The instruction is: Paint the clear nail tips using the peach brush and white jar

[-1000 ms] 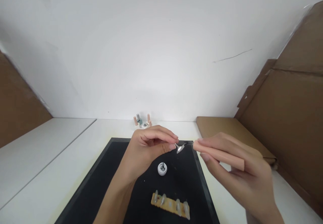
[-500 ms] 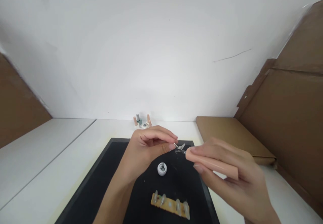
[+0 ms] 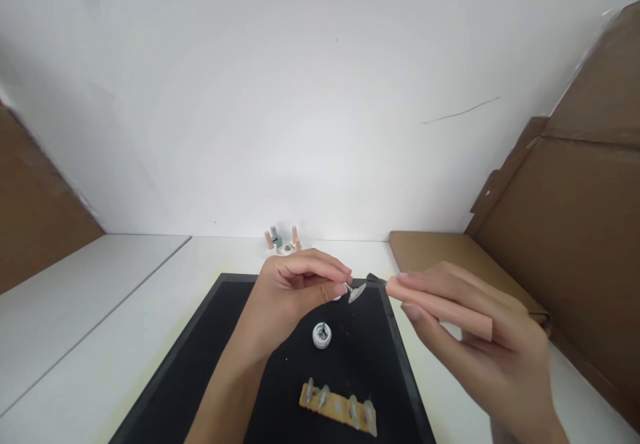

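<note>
My left hand (image 3: 295,291) pinches a thin metal stem between thumb and fingers. At the stem's end is a pale, translucent nail tip (image 3: 357,293). My right hand (image 3: 480,337) holds a nail polish brush by its peach, tube-shaped handle (image 3: 440,307). The dark brush end (image 3: 375,278) points left, just apart from the nail tip. Below my hands, a small round white base (image 3: 322,335) with a metal piece in it stands on the black mat (image 3: 210,357). Nearer to me lies a tan strip (image 3: 338,405) bearing several translucent nail tips.
Several small bottles (image 3: 283,241) with peach and grey caps stand by the white wall at the back. A flat cardboard box (image 3: 435,247) lies at the back right. Upright cardboard panels (image 3: 570,231) border the right side, and another (image 3: 40,211) the left.
My right hand has drawn the brush away from the nail tip, to the right. The dark brush end now shows against the mat's edge. My left hand stays in place.
</note>
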Motion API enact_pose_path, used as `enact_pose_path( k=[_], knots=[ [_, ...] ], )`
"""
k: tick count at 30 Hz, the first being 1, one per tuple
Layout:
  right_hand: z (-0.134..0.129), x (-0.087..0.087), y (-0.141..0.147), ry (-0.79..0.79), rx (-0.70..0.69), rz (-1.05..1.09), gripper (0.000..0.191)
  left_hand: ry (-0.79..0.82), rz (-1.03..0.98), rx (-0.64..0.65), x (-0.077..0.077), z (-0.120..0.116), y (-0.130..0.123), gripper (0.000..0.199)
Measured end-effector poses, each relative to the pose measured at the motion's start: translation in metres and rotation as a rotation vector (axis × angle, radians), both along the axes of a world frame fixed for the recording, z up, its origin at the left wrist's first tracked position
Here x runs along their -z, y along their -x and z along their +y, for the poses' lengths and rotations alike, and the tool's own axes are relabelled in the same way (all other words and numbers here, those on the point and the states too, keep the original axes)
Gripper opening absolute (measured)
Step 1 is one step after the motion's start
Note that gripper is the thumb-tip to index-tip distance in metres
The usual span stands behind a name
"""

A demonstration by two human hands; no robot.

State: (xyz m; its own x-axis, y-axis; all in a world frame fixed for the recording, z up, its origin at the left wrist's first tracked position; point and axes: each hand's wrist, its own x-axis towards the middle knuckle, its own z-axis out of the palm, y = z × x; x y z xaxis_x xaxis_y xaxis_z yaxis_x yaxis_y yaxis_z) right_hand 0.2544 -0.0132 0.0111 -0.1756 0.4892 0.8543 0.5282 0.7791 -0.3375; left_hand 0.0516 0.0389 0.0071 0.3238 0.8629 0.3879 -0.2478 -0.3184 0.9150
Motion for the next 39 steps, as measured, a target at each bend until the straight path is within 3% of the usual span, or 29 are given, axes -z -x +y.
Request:
enact_pose_path(
  k=[8, 19, 27, 35, 39],
  knots=[
    [0.0034, -0.0079, 0.0046, 0.022, -0.186, -0.021, 0.021, 0.014, -0.001, -0.004, -0.0045, 0.0026, -0.0052, 0.023],
    [0.0018, -0.0016, 0.0034, 0.006, -0.046, 0.002, 0.02, 0.039, 0.004, 0.022, -0.0024, -0.001, -0.0017, 0.019],
    [0.0016, -0.0093, 0.0072, -0.008, -0.192, 0.006, 0.024, 0.075, -0.009, -0.005, -0.0075, 0.0021, -0.0041, 0.017],
    [0.0008, -0.0032, 0.0037, -0.027, -0.085, -0.005, 0.028, 0.08, -0.016, 0.027, -0.0024, 0.0019, -0.0029, 0.017],
    [0.001, -0.005, 0.0069, -0.028, -0.137, 0.004, 0.025, 0.096, -0.009, 0.03, -0.0041, 0.0033, -0.0031, 0.016]
  ],
)
